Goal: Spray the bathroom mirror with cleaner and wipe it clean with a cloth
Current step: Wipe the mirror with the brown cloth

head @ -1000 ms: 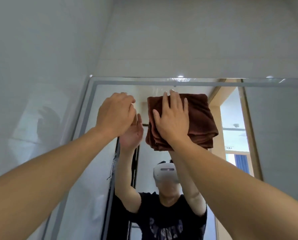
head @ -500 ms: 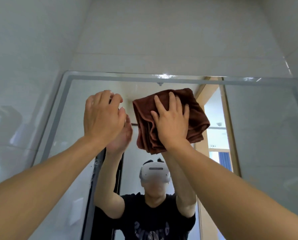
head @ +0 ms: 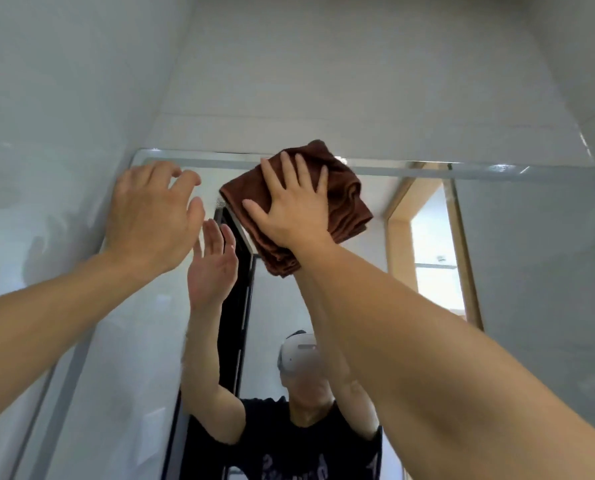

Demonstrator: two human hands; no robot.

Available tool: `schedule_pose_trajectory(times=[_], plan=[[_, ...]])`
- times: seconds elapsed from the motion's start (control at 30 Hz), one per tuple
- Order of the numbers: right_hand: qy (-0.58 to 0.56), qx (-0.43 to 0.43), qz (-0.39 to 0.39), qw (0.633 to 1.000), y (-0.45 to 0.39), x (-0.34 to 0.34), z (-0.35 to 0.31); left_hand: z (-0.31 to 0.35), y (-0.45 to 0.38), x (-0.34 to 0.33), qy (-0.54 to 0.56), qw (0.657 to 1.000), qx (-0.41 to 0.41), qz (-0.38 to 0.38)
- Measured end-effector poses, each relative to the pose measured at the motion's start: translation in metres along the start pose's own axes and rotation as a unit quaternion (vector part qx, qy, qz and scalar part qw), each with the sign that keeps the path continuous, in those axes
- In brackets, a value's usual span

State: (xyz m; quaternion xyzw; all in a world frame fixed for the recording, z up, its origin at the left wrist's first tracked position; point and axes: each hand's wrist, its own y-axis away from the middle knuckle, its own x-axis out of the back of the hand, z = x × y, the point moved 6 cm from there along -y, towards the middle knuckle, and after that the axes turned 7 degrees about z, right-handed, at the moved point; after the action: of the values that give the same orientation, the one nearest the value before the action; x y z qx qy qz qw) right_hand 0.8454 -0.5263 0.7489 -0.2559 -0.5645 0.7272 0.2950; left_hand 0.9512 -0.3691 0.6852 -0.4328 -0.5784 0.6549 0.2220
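Observation:
The bathroom mirror (head: 531, 271) fills the lower part of the head view, its top edge running across the middle. A folded brown cloth (head: 344, 199) lies flat against the glass at the mirror's upper edge. My right hand (head: 289, 209) presses on the cloth with straight, spread fingers. My left hand (head: 150, 216) is raised near the mirror's upper left corner, fingers loosely spread and slightly bent, holding nothing. No spray bottle is in view.
White tiled walls (head: 358, 81) rise above the mirror and along the left side (head: 47, 133). The mirror reflects a person with raised arms, a black door frame and a wood-framed doorway.
The cloth and my right hand slid up to the mirror's top edge. My left hand went from curled to spread fingers. The view tilted upward.

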Motion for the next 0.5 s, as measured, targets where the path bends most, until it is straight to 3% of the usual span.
schedule_pose_trajectory(times=[0.13, 0.37, 0.5], plan=[[-0.055, 0.000, -0.012, 0.998, 0.006, 0.002, 0.030, 0.020, 0.008, -0.007, 0.024, 0.999, 0.009, -0.025], [0.051, -0.128, 0.038, 0.990, 0.011, 0.036, 0.167, 0.076, 0.012, -0.009, 0.059, 0.995, -0.055, -0.053], [0.069, -0.160, 0.021, 0.984, 0.010, 0.035, 0.181, 0.067, 0.018, -0.013, 0.030, 0.993, -0.060, -0.094]])
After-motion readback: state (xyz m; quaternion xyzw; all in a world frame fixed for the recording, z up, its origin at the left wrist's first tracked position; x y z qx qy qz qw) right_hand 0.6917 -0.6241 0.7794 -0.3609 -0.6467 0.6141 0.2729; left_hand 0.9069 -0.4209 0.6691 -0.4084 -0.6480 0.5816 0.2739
